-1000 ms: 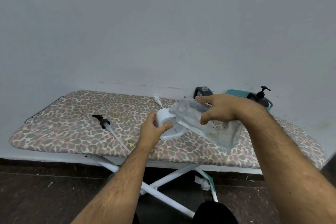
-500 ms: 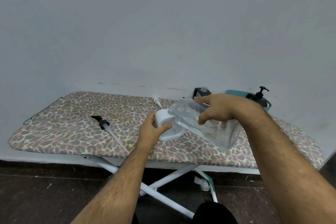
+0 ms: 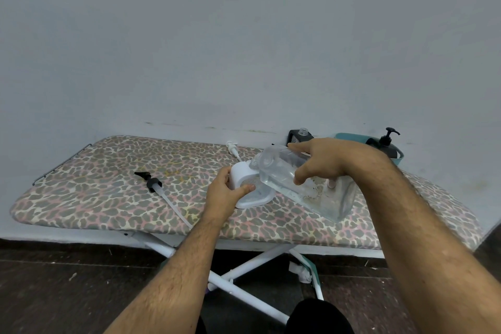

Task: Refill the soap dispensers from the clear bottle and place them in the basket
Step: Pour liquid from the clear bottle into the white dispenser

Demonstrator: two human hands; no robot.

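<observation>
My right hand (image 3: 322, 161) grips the clear bottle (image 3: 303, 184), which is tilted with its mouth down-left over the white soap dispenser (image 3: 245, 179). My left hand (image 3: 225, 192) holds that dispenser from the left, on the leopard-print ironing board (image 3: 95, 184). Clear liquid fills the lower part of the bottle. A teal basket (image 3: 349, 137) at the back right holds a black pump dispenser (image 3: 389, 144). Another dark dispenser (image 3: 299, 137) without its pump stands behind the bottle.
A black pump head with a long tube (image 3: 160, 190) lies on the board to the left. A white pump head (image 3: 233, 148) lies near the back edge. The wall rises right behind the board. White crossed legs and dark floor show below.
The view has drifted slightly. The bottle stays tilted over the white dispenser and both hands keep their grips.
</observation>
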